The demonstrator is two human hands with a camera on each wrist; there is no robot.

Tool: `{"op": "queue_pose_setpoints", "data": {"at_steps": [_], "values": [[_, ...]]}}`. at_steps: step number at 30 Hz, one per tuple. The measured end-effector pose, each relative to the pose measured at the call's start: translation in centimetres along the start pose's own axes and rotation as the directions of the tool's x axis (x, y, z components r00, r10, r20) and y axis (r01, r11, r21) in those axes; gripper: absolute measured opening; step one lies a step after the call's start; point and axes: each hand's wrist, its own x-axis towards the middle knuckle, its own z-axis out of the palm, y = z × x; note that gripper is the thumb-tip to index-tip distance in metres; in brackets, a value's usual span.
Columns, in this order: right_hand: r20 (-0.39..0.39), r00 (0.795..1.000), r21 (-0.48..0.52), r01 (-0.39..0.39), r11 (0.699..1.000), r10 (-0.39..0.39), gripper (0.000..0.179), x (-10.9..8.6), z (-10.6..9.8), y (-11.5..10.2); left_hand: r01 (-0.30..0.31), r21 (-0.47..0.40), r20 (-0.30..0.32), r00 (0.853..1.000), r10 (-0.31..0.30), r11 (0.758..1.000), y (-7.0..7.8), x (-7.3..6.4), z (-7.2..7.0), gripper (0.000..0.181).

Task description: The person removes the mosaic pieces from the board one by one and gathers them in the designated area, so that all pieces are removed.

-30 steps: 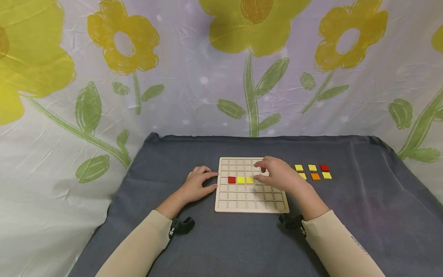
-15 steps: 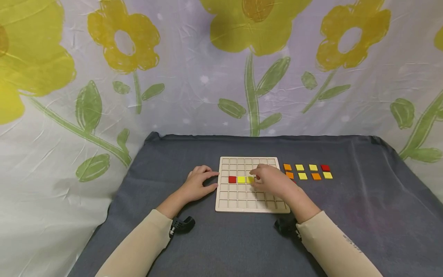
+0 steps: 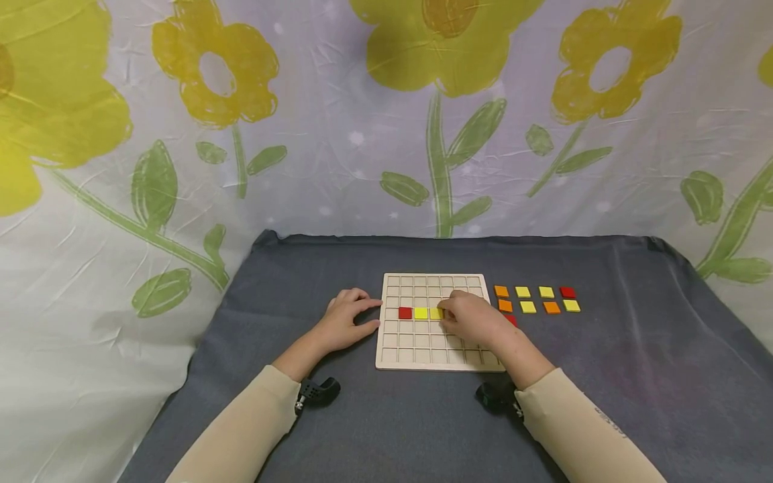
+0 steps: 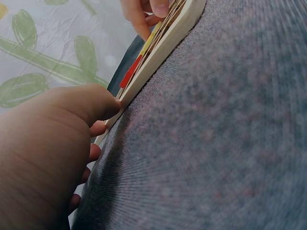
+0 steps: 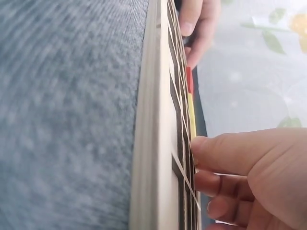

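Observation:
A wooden grid board (image 3: pixel 410 359) lies on the dark cloth. In one of its rows sit a red tile (image 3: pixel 405 313), a yellow tile (image 3: pixel 421 313) and, beside it, a second yellow tile (image 3: pixel 436 313). My right hand (image 3: pixel 474 318) reaches over the board from the right, thumb and forefinger pinching at the right end of that last yellow tile and partly covering it. In the right wrist view the thumb (image 5: pixel 211 148) overlaps the yellow tile's end. My left hand (image 3: pixel 347 322) rests at the board's left edge, fingers relaxed, with thumb and forefinger tips against the rim.
Right of the board lie loose tiles in two rows: orange tiles (image 3: pixel 501 292), yellow tiles (image 3: pixel 523 292) and a red tile (image 3: pixel 568 293). Another red tile (image 3: pixel 510 320) peeks out behind my right wrist. A flowered cloth backdrop (image 3: pixel 326 168) rises behind the table.
My right hand has moved slightly left and its spread thumb and forefinger have closed in at the last yellow tile. Orange tiles and a red one have come into sight behind it. My left hand stays put.

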Motion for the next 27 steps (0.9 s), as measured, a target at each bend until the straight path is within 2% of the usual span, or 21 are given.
{"op": "queue_pose_setpoints", "data": {"at_steps": [6,10,15,27], "values": [[-0.021,1.0,0.005,-0.018,1.0,0.018,0.005,0.17,0.21,0.03,0.005,0.002,0.011,1.0,-0.005,1.0,-0.19,0.06,0.15,0.046],[-0.057,0.998,0.006,-0.041,0.999,0.041,0.014,0.35,0.32,-0.04,0.01,-0.008,0.018,1.0,-0.01,1.0,-0.14,0.09,0.09,0.046],[-0.094,0.993,0.053,-0.068,0.996,0.073,0.022,0.49,0.25,-0.41,0.005,-0.012,0.013,1.0,-0.005,1.0,-0.13,0.11,0.08,0.046],[-0.115,0.99,0.07,-0.07,0.995,0.078,0.021,0.46,0.07,-0.33,0.007,-0.008,0.0,1.0,-0.007,1.0,-0.16,0.02,0.19,0.046]]}}
